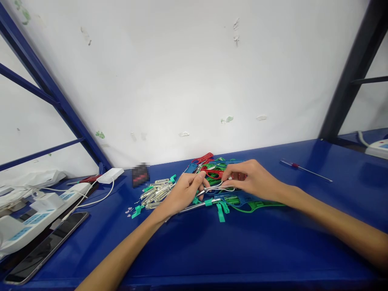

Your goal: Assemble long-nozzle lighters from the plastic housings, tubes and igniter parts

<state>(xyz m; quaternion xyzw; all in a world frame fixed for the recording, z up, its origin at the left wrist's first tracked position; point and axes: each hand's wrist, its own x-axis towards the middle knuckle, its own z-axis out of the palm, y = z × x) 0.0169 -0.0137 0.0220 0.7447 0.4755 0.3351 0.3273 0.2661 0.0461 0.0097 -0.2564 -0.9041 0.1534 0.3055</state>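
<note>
My left hand point(184, 190) is curled over the blue bench point(242, 250), fingers pinched on one end of a thin silver wire point(216, 187). My right hand point(254, 178) pinches the other end of that wire from the right. Both hands hover over a heap of red, green and blue plastic seals point(216, 169). A silver rod with a teal clip point(202, 204) lies just below my left hand. To the left lies a pile of small metal pieces with teal tabs point(156, 191).
A dark tablet point(45, 250) and a white power strip point(27, 224) with plugged chargers lie at the left edge. A white adapter point(109, 175) sits behind them. A thin red-handled tool point(304, 169) lies at the right. Blue shelf posts stand on both sides.
</note>
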